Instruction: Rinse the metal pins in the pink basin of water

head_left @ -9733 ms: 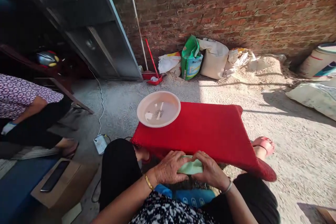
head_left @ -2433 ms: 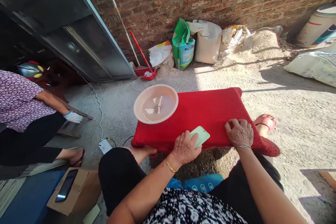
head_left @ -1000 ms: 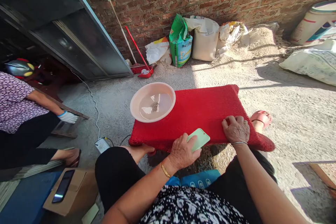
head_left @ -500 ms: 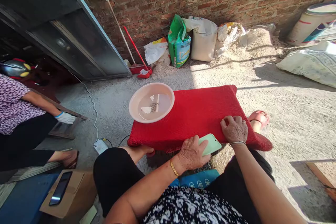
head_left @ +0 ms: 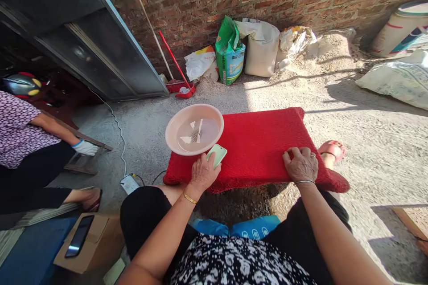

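My left hand (head_left: pixel 204 171) is closed around a pale green flat piece (head_left: pixel 218 154) with rounded corners and a small hole near one edge. It looks like a phone case, but I cannot be sure. This hand is just beside the near rim of a pink basin (head_left: pixel 170 141) that holds water with dark specks at the bottom. Under the basin is a bench covered in red plush cloth (head_left: pixel 257 142). On the cloth's right part rests my right hand (head_left: pixel 302 164), its fingers loosely bent and apart, with nothing visible in it.
At the left sits another person with a white glove (head_left: pixel 86 147). A cardboard box (head_left: pixel 96 249) bears a dark phone (head_left: pixel 79 236). A white power strip (head_left: pixel 129 184) lies on the floor. Sacks (head_left: pixel 262 49) and a red dustpan (head_left: pixel 186 92) stand along the brick wall.
My left hand has moved left with the pale green piece, from the bench's near edge to beside the basin. My right hand stays on the red cloth.
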### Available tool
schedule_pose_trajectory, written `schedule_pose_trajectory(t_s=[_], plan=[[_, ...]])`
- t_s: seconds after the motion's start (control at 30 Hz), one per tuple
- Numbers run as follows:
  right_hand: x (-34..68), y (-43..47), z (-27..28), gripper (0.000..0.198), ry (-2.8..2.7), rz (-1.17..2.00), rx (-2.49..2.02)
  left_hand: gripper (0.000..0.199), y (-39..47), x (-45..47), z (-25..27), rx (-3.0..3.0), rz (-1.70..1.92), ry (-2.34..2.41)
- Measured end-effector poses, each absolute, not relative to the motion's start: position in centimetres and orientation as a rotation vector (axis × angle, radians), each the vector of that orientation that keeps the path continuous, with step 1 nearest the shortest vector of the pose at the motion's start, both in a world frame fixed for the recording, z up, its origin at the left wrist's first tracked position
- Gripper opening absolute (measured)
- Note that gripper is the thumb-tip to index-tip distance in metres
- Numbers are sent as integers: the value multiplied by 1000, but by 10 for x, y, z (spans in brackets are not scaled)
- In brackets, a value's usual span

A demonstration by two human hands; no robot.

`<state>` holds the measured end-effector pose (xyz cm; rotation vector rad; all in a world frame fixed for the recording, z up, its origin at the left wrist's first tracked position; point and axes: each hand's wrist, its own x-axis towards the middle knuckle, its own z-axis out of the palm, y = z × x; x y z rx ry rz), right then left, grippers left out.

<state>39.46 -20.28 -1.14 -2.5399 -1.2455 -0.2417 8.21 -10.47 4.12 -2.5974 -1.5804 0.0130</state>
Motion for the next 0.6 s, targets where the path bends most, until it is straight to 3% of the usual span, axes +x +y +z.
schedule_pose_trajectory(t_s=[0.2,0.43,0.6], plan=[[396,-203,-14,31,-1256,-284,-2535,47,-110,123,36,-2565,-19,-1683],[396,-203,-11,31,-1256,-245,-2531,51,-169,167,38,-3101,-64,-1150],[395,-203,-11,30,-1241,-231,-2532,47,-143,150,48,-2960,-160,-1467]])
